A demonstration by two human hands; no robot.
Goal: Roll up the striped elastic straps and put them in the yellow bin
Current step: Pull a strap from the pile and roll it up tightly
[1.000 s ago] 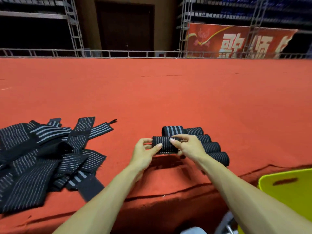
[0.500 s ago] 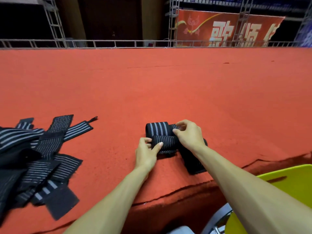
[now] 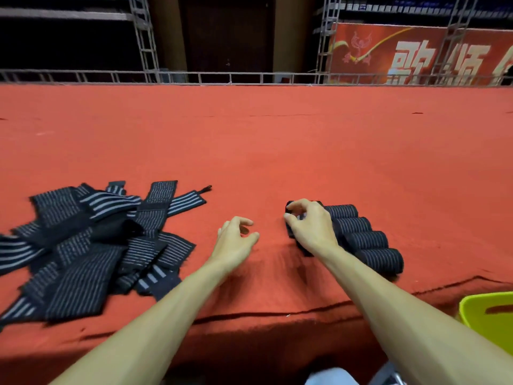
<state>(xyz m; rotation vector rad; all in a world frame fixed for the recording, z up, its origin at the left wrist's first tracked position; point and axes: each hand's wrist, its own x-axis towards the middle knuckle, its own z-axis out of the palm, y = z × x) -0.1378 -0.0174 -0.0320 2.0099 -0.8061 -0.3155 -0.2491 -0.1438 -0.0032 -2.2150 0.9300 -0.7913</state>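
Note:
A heap of flat black straps with grey stripes [image 3: 91,245] lies on the red carpeted surface [image 3: 277,151] at the left. Several rolled straps [image 3: 361,237] lie side by side in a row at the right. My right hand [image 3: 311,226] rests over the left end of that row, fingers curled on a rolled strap [image 3: 290,209] that it mostly hides. My left hand [image 3: 236,237] hovers empty just left of it, fingers loosely bent and apart. A corner of the yellow bin [image 3: 488,315] shows at the lower right, below the surface edge.
The carpeted surface ends in a front edge [image 3: 263,315] close to my body. A metal railing [image 3: 249,77] and truss frames run along the far side, with a red banner [image 3: 416,56] behind them.
My left hand has let go of the rolled strap and drawn back to the left. My right hand has set that roll down against the left end of the row.

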